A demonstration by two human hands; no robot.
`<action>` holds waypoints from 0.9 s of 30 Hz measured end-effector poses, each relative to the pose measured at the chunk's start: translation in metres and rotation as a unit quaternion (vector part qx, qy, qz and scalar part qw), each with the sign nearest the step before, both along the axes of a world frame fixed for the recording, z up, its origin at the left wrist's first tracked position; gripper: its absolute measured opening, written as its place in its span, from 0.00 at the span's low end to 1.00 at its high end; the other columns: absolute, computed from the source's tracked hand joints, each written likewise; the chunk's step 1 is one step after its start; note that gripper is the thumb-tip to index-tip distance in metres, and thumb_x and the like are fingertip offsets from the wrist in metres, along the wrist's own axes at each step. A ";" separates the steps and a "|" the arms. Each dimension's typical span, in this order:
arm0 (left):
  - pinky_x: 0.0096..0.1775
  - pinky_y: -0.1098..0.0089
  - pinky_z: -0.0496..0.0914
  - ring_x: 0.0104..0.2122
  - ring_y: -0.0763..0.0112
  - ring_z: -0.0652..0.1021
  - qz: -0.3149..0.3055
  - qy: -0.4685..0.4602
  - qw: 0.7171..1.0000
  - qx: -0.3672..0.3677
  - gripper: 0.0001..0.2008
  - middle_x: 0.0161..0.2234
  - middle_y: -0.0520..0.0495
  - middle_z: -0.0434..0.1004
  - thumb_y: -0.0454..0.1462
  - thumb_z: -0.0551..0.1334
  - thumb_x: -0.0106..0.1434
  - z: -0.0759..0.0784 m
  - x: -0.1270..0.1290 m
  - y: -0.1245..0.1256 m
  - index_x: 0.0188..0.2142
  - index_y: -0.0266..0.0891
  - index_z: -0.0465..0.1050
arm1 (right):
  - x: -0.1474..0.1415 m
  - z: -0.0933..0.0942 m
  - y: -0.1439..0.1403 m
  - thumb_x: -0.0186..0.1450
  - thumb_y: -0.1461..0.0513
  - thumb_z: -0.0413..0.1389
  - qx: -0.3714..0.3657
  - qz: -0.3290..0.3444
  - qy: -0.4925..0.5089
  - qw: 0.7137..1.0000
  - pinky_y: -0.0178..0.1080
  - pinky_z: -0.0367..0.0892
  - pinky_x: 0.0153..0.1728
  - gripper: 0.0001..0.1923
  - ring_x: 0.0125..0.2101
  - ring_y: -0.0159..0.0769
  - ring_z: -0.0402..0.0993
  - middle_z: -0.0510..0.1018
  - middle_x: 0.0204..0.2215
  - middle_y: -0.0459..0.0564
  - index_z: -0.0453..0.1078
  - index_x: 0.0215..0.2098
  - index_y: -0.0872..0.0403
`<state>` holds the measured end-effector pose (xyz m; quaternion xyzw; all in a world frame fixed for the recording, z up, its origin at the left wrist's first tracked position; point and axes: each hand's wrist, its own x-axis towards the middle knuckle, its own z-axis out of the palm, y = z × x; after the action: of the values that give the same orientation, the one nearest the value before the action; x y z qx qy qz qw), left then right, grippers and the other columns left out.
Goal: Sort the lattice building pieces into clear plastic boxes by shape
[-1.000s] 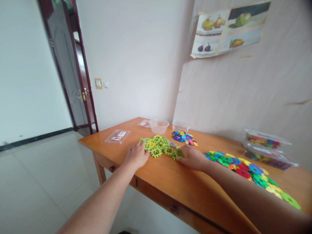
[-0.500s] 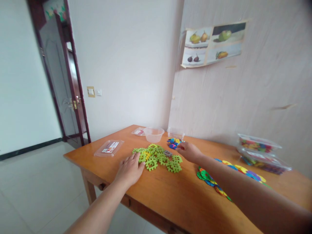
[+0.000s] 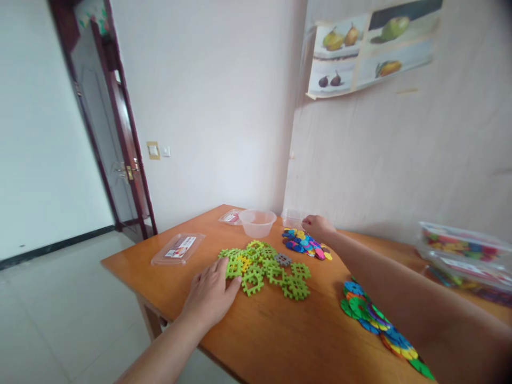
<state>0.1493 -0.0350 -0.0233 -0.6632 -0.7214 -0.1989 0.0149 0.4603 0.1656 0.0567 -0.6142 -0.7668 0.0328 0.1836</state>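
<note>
My left hand [image 3: 210, 293] lies on the table at the left edge of a heap of green plastic interlocking squares [image 3: 252, 282]. Its fingers are stretched out and the thumb is apart, against the nearest pieces. A few yellow squares [image 3: 244, 263] and a grey square [image 3: 282, 260] are among the green ones. My right hand [image 3: 319, 226] is closed, with its fingertips curled beside a clear plastic box [image 3: 292, 217]; whatever they pinch is hidden. Just in front of that hand is a small pile of blue, yellow and pink notched discs [image 3: 304, 244].
A translucent bowl [image 3: 258, 224] stands behind the heap. Clear labelled lids [image 3: 179, 249] lie at the left and back. Under my right forearm runs a row of coloured discs [image 3: 368, 314]. Stacked filled boxes [image 3: 466, 253] sit at the right, against the wall.
My right hand has moved from the pile of notched discs back and up to the clear box. The view has turned slightly; my left hand stays by the green heap.
</note>
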 end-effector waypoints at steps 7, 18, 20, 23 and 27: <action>0.59 0.54 0.58 0.62 0.55 0.65 0.005 -0.002 1.000 -0.007 0.31 0.64 0.41 0.63 0.54 0.50 0.66 0.002 0.001 0.000 0.64 0.45 0.57 | -0.028 -0.005 -0.050 0.55 0.64 0.57 -0.099 0.201 -0.051 0.973 0.35 0.65 0.35 0.12 0.35 0.38 0.75 0.82 0.35 0.46 0.80 0.36 0.49; 0.58 0.54 0.59 0.61 0.53 0.66 0.006 0.005 1.000 -0.004 0.32 0.63 0.38 0.63 0.53 0.48 0.66 0.005 0.004 -0.001 0.64 0.39 0.57 | -0.002 -0.003 -0.101 0.56 0.63 0.58 -0.146 0.294 -0.122 0.937 0.37 0.66 0.39 0.20 0.40 0.41 0.74 0.81 0.41 0.49 0.76 0.47 0.50; 0.57 0.54 0.59 0.61 0.53 0.65 0.006 0.009 1.000 0.001 0.32 0.63 0.38 0.63 0.53 0.48 0.66 0.005 0.004 -0.001 0.64 0.39 0.57 | 0.001 -0.005 -0.103 0.57 0.62 0.58 -0.138 0.283 -0.133 0.940 0.37 0.65 0.39 0.20 0.39 0.41 0.74 0.81 0.41 0.50 0.75 0.48 0.50; 0.57 0.54 0.60 0.60 0.53 0.66 0.008 0.014 1.000 0.002 0.32 0.63 0.38 0.64 0.53 0.48 0.66 0.004 0.004 0.000 0.63 0.39 0.58 | 0.008 -0.011 -0.103 0.57 0.59 0.59 -0.136 0.267 -0.136 0.944 0.38 0.65 0.39 0.21 0.39 0.43 0.74 0.80 0.42 0.51 0.73 0.49 0.51; 0.56 0.54 0.60 0.61 0.52 0.66 0.007 0.015 1.000 0.002 0.32 0.63 0.38 0.64 0.53 0.48 0.66 0.005 0.004 0.001 0.64 0.39 0.57 | 0.015 -0.016 -0.103 0.56 0.58 0.60 -0.103 0.221 -0.111 0.964 0.42 0.66 0.43 0.25 0.44 0.47 0.74 0.78 0.47 0.55 0.72 0.52 0.54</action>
<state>0.1531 -0.0339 -0.0185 -0.6608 -0.7253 -0.1908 0.0285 0.4752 0.0626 0.0410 -0.4451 -0.8914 0.0829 0.0219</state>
